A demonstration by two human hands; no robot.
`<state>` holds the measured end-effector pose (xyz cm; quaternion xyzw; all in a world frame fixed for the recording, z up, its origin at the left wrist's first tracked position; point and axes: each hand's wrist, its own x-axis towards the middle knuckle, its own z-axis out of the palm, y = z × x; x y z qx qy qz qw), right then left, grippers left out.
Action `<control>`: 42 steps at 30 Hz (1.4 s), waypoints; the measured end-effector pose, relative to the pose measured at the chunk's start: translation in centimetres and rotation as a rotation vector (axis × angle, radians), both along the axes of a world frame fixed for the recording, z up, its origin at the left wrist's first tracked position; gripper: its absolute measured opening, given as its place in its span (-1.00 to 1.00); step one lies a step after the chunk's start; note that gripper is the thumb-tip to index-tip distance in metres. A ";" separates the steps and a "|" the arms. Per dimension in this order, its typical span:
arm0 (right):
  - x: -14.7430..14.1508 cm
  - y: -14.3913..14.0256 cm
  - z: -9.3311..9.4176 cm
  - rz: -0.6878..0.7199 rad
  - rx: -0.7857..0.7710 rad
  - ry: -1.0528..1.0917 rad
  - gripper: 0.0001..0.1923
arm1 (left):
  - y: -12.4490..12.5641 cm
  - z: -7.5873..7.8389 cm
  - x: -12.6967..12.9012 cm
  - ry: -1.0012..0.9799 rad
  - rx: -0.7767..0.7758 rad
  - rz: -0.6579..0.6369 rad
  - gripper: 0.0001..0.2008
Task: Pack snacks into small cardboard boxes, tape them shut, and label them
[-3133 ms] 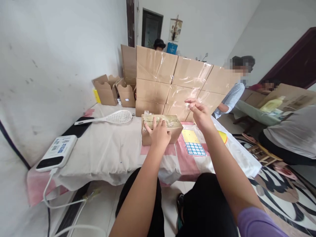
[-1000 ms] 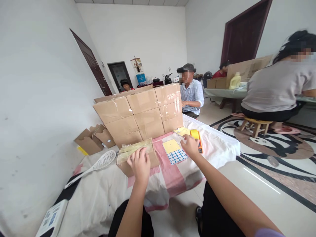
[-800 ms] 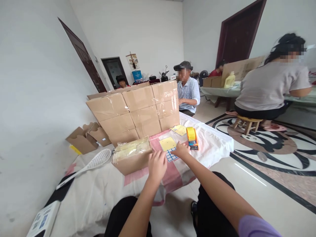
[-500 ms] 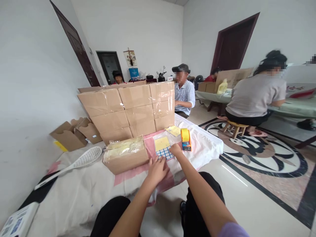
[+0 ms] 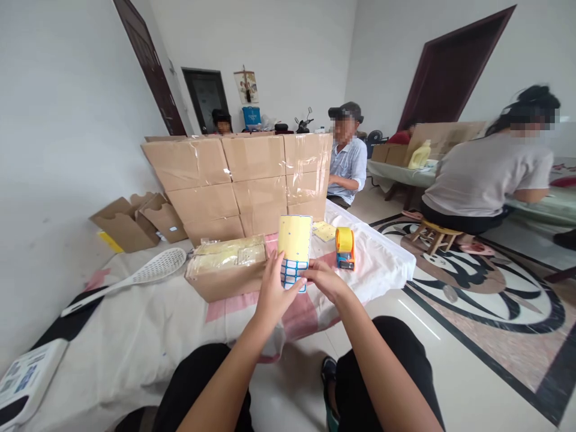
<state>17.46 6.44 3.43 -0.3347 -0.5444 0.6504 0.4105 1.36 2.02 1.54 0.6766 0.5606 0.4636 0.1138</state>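
Observation:
Between my hands a sheet of label stickers (image 5: 294, 237) is held up off the cloth, yellow backing above and blue-bordered white labels below. My left hand (image 5: 275, 291) grips its left edge, the thumb across the lower part. Fingers of my right hand (image 5: 324, 279) pinch the lower right edge. Another yellow sticker sheet (image 5: 324, 231) lies flat behind. To the right of my right hand stands a tape dispenser (image 5: 345, 247) with a yellow roll. A taped cardboard box (image 5: 229, 270) lies to the left of my left hand.
A wall of stacked cardboard boxes (image 5: 256, 174) stands at the back of the cloth-covered table (image 5: 148, 336). Left are open cartons (image 5: 130, 222), a white slotted paddle (image 5: 157, 267) and a white device (image 5: 33, 378). A person in a light shirt (image 5: 348, 162) sits beyond the table.
The sticker sheet has come up off the table and now stands tilted in both hands. My left hand has moved to its left edge. The camera view has shifted slightly.

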 end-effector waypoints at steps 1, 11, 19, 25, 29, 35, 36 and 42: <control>-0.1 -0.3 0.0 0.022 -0.013 0.000 -0.84 | -0.1 0.2 0.0 -0.001 0.010 -0.009 -0.26; -0.5 -0.9 -0.4 0.035 -0.130 0.076 -0.72 | -1.2 2.1 -0.3 0.221 -0.092 -0.047 -0.43; -2.0 -0.7 -0.5 0.018 -0.056 -0.030 -0.74 | -1.0 2.3 -1.1 0.317 -0.028 0.037 -0.55; -3.4 -0.8 -0.5 -0.077 0.016 -0.038 -0.83 | -1.0 2.4 -2.1 0.283 0.032 0.161 -0.65; -3.5 -1.0 -0.3 -0.111 0.040 -0.034 -0.84 | -1.0 2.5 -2.4 0.270 0.081 0.183 -0.81; -3.2 -1.2 -0.4 -0.180 0.098 -0.079 -0.80 | -1.0 2.8 -2.3 0.252 0.126 0.141 -0.81; -3.1 -1.2 -0.4 -0.187 0.103 -0.087 -0.80 | -1.1 2.8 -2.2 0.243 0.129 0.135 -0.81; -2.8 -1.1 -0.6 -0.204 0.127 -0.068 -0.81 | -1.2 2.8 -2.0 0.200 0.145 0.089 -0.82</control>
